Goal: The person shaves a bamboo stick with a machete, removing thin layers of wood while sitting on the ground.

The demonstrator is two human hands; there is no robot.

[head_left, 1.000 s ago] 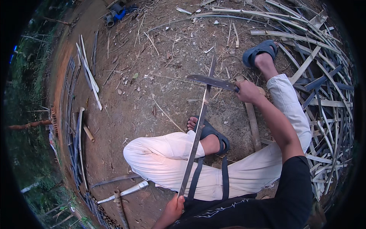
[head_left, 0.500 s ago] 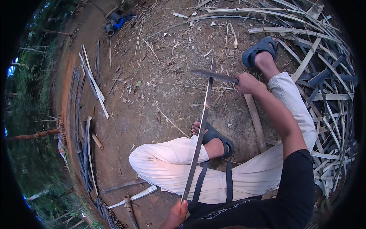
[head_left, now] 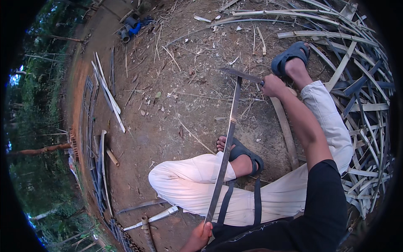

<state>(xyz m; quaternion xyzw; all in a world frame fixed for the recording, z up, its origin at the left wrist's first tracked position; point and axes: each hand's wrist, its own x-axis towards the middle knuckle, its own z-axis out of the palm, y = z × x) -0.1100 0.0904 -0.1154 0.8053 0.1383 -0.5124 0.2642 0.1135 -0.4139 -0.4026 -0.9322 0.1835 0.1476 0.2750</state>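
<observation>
Bamboo strip (head_left: 226, 155) in left hand (head_left: 200, 235) (near end), knife (head_left: 242, 75) in right hand (head_left: 273, 85).

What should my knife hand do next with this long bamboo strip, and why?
Probably draw the dark knife blade a little further down the long thin bamboo strip toward you. The right hand has the blade set across the strip's far end, while the left hand clamps the near end, so most of the strip looks unworked.

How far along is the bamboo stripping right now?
Done: many flat split strips lie piled at the person's right. In hand: the left hand grips the near end of a long bamboo strip, while the right hand holds a knife at its far end. Left: more long slats lie on the dirt.
</observation>
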